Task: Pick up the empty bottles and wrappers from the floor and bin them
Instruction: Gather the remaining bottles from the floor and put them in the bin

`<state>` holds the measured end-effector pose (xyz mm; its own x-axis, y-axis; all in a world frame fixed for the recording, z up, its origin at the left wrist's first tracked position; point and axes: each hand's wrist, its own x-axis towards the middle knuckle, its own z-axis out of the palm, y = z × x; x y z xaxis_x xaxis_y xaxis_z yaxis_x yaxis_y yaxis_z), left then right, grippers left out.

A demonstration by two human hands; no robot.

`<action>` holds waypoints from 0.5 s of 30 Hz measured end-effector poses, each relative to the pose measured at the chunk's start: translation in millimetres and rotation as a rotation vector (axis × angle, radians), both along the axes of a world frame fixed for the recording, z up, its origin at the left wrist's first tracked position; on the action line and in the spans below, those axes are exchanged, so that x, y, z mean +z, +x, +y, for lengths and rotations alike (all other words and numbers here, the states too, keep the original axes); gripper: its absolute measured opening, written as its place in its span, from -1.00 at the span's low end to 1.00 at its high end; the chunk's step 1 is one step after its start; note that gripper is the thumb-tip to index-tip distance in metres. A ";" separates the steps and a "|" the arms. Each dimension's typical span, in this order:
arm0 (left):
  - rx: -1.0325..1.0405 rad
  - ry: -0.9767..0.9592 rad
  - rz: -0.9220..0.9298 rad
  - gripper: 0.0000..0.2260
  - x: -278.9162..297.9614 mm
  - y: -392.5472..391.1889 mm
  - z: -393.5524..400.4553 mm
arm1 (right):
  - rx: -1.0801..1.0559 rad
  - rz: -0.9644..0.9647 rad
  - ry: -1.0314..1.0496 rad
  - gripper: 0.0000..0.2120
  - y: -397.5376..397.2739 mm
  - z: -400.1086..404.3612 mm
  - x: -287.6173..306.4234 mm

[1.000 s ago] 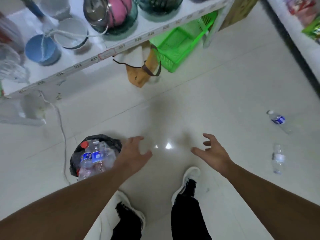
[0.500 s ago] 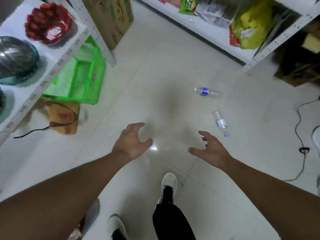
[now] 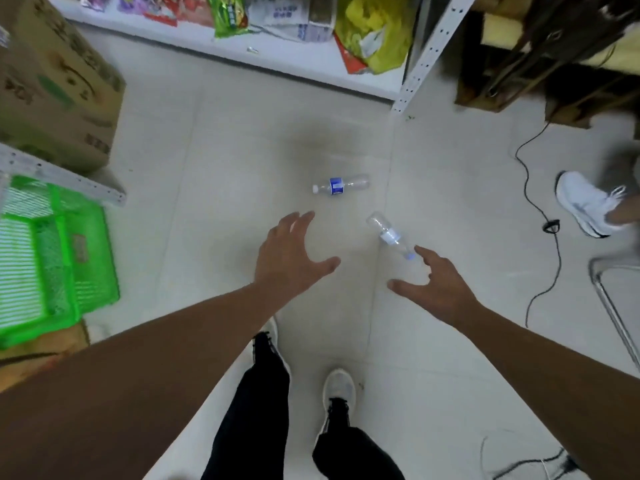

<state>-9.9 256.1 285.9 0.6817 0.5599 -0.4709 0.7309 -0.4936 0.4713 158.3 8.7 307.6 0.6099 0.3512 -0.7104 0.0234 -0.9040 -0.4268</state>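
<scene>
You stood over the pale tiled floor, beside a printed cardboard box whose writing blurred beyond reading. Both bottles sat nearer than half a second before. Your left hand and right hand spread wide, empty. The blue-labelled bottle lay ahead, the clear bottle just off your right fingertips.

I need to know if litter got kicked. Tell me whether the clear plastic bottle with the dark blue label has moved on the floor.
Cannot tell. The clear plastic bottle with the dark blue label lies beside the same floor tile seam, but the camera swung round.
</scene>
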 end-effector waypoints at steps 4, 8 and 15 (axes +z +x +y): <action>-0.070 0.021 -0.049 -0.04 -15.2 50.4 26.4 | -0.088 -0.028 -0.044 0.04 18.1 7.7 -19.3; -0.212 0.059 0.003 -0.04 -26.3 93.5 54.1 | -0.155 -0.098 -0.042 0.02 31.2 15.6 -36.9; -0.244 -0.006 0.077 -0.04 -43.9 156.7 71.0 | -0.203 -0.033 -0.056 0.07 77.2 25.5 -65.4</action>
<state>146.8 327.1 241.9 0.7585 0.3802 -0.5293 0.6243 -0.6570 0.4227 235.5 34.2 242.2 0.6874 0.1796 -0.7037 -0.1482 -0.9138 -0.3780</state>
